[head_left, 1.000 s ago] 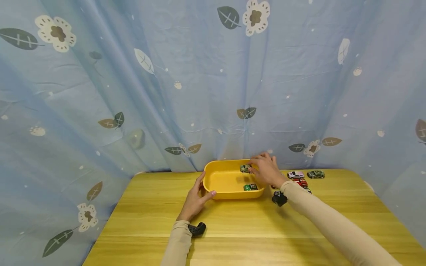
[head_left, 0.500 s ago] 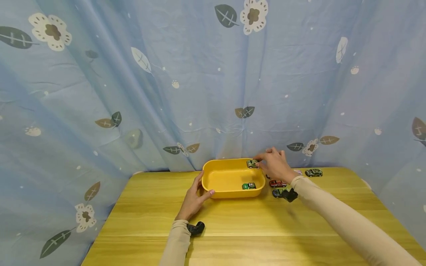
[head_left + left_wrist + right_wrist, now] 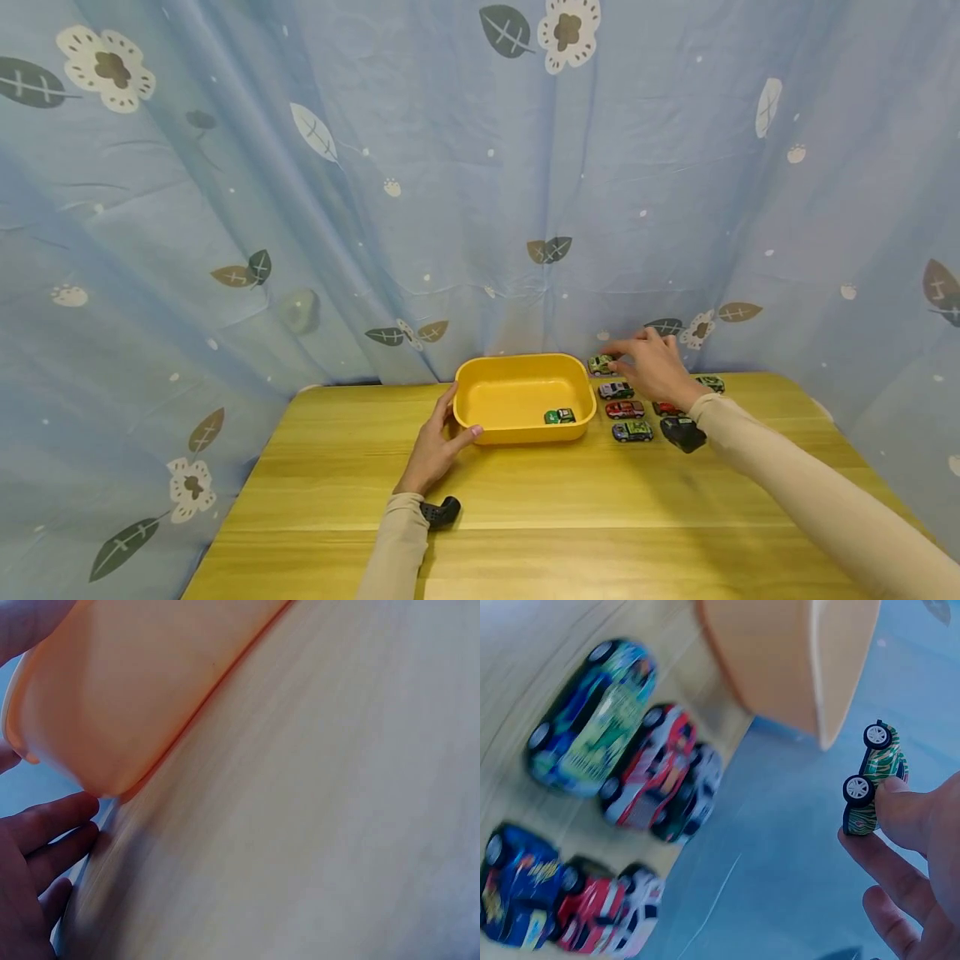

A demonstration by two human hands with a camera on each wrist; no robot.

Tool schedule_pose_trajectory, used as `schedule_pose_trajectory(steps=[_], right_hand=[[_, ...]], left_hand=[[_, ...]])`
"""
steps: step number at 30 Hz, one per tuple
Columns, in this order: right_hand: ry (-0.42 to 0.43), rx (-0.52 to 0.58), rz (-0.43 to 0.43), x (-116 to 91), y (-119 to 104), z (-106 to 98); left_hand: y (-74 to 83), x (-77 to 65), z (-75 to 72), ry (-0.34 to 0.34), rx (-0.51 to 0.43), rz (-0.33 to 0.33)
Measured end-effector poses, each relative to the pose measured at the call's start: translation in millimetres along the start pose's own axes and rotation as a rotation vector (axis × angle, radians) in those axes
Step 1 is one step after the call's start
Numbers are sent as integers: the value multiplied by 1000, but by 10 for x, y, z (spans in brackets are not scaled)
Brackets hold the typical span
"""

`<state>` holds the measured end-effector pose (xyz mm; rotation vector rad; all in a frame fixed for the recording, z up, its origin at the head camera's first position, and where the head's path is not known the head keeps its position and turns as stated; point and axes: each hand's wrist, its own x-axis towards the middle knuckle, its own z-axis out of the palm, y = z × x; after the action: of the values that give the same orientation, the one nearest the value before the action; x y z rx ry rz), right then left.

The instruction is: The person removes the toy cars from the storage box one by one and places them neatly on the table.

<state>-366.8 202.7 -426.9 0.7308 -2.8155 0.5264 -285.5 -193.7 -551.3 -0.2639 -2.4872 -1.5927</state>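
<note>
My right hand [image 3: 654, 367] pinches a green toy car [image 3: 602, 364] between thumb and fingers, off the right end of a yellow tub [image 3: 525, 435]. The right wrist view shows this striped toy car [image 3: 881, 780] raised, its wheels facing the camera side. At the tub's left end, my left hand [image 3: 433, 454] holds the tub, thumb on the front rim and fingers against the outer wall. One green-and-white toy car [image 3: 559, 416] lies inside the tub, near its front right corner. Just right of the tub stand a pale toy car [image 3: 616, 390], a red one [image 3: 625, 409] and a blue-green one [image 3: 632, 431] in a column.
More toy cars stand farther right, partly hidden by my right wrist: a camouflage car [image 3: 711, 383] and a red car [image 3: 666, 408]. The wrist view also has a blue car [image 3: 523, 889] there. A blue patterned curtain [image 3: 420, 208] hangs behind the wooden table [image 3: 525, 517].
My right hand has carried the green toy car out of the tub, rightward past its rim. The left hand stays at the tub's left end.
</note>
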Motion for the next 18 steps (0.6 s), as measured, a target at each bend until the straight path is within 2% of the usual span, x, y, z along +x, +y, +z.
schedule_pose_trajectory(steps=[11,18], right_hand=[[28,-56,14,-228,381,-53],[16,-69,65,-447,648,-99]], left_hand=[[4,13,-16,5,35,25],[4,1,-8,-8,30,14]])
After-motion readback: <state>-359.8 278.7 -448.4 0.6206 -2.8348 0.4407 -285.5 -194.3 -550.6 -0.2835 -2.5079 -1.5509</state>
